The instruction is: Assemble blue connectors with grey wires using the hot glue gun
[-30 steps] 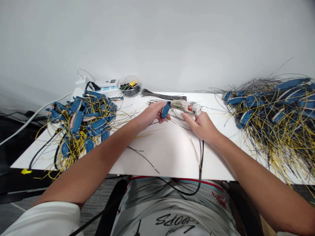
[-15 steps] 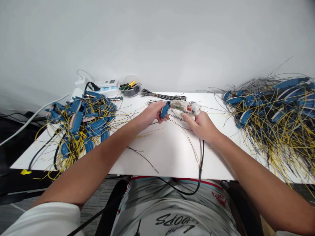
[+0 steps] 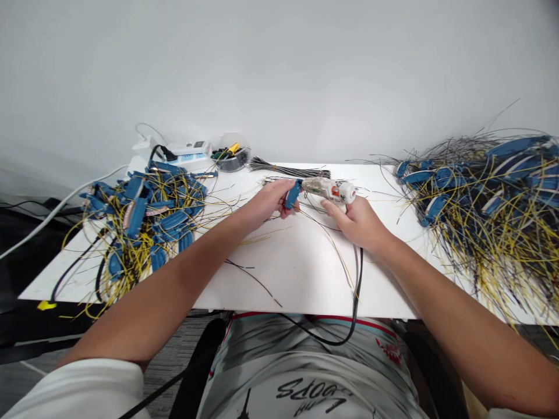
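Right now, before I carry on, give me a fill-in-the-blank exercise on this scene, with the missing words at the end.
1. The left hand holds a small piece whose colour is ____.
2. The right hand holds a glue gun with a cord whose colour is ____.
3. In the picture, the clear tub stands to the ____ of the power strip.
4. The colour of the tabletop is ____.

Missing words: blue; black; right; white.
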Demonstrator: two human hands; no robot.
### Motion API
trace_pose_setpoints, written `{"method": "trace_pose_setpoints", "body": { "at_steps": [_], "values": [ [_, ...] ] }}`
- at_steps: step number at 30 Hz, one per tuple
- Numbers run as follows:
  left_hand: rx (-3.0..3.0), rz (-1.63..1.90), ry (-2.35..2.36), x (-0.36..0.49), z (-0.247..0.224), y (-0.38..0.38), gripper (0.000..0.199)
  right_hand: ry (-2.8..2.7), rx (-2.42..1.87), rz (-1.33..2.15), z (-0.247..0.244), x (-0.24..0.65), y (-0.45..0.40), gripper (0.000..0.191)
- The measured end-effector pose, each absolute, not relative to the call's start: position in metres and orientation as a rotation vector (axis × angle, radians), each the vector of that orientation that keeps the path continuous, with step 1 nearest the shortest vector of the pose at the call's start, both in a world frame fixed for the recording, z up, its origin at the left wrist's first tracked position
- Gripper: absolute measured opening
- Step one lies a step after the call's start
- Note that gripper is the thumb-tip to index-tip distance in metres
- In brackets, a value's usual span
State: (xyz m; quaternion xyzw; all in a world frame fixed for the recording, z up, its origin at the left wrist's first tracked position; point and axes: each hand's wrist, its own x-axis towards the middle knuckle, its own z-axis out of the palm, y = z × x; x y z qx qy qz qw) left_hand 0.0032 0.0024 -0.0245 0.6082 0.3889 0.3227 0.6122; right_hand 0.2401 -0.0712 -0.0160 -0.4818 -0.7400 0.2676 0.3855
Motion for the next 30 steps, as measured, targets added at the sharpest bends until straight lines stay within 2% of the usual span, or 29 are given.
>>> {"method": "trace_pose_setpoints", "body": {
  "at_steps": [12, 30],
  "values": [
    [1.365, 0.749, 0.935, 0.0036, -0.0241, 0.0029, 0.040, -1.879, -1.240, 0.620, -0.0184, 0.2405, -0.0713, 0.038],
    [1.381, 0.745, 0.950, 0.0014, -0.0257, 0.0034, 0.040, -1.850, -1.274, 0.777, -0.0141, 0.2471, -0.0705, 0.045]
  ]
}}
